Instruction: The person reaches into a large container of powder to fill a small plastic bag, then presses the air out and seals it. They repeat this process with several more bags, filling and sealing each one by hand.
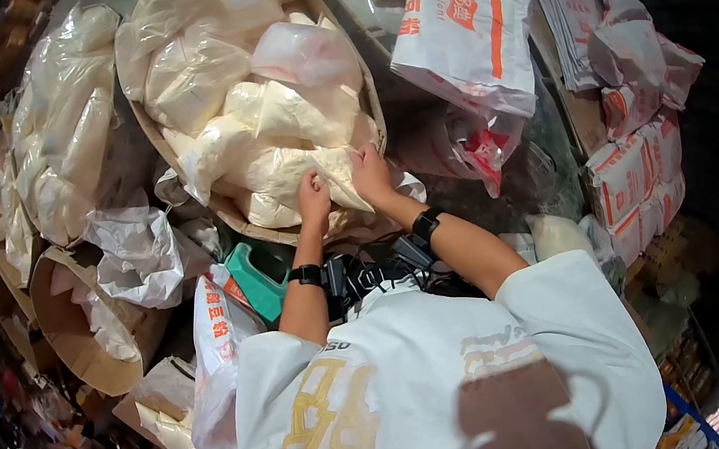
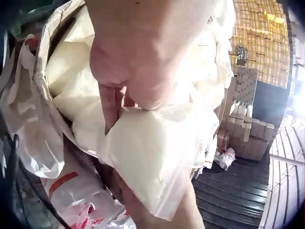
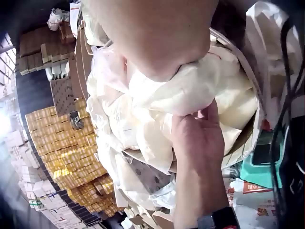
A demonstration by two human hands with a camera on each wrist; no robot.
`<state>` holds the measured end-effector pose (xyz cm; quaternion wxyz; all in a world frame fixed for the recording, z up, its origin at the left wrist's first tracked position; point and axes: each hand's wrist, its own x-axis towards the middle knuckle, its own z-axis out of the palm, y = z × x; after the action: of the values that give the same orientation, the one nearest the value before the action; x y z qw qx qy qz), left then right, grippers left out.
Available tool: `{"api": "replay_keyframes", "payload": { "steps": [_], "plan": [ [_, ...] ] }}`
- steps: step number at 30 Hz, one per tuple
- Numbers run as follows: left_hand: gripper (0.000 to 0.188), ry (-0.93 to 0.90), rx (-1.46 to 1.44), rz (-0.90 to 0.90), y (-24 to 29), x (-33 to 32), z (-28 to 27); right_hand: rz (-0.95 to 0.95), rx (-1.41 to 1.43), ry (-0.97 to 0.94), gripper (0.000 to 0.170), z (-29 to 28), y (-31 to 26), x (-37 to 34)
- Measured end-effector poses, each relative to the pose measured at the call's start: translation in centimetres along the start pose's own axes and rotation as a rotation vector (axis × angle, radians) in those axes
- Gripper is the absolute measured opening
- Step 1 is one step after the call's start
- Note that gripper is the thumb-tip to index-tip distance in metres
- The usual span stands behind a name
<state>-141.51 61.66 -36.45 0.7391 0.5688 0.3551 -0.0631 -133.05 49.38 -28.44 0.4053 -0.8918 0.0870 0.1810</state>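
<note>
Between the two hands is a clear plastic bag of pale cream powder, above other such bags in a round cardboard drum. The left hand grips one side of the bag with curled fingers. On the opposite side, the right hand grips the bag's edge. In the left wrist view the bag hangs tilted, a flat corner of plastic pointing down. The right wrist view shows the left hand with its fingertips under the bag; the right hand's fingers are mostly hidden there.
Left of the drum stand more powder bags and a second cardboard drum. A teal plastic object sits near the left forearm. A white printed paper sack lies at the right, with stacked printed packs beyond.
</note>
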Motion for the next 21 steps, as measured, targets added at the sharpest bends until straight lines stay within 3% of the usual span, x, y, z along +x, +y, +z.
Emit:
{"api": "replay_keyframes", "payload": {
  "steps": [5,11,17,21],
  "plan": [
    [0.031,-0.035,0.076,-0.315,7.2,-1.4,1.9,-0.028,-0.042,0.002,0.023,0.5,1.1,1.4],
    [0.051,0.18,0.833,-0.005,2.7,0.6,1.3,-0.027,-0.01,0.037,0.024,-0.1,2.1,1.6],
    [0.057,0.097,0.644,-0.024,0.8,1.2,-0.4,-0.05,-0.049,0.001,0.024,-0.1,1.1,0.8],
    [0.045,0.071,0.56,0.269,-0.5,0.0,-0.9,-0.154,-0.025,-0.123,0.025,-0.9,-0.4,0.0]
  ]
}}
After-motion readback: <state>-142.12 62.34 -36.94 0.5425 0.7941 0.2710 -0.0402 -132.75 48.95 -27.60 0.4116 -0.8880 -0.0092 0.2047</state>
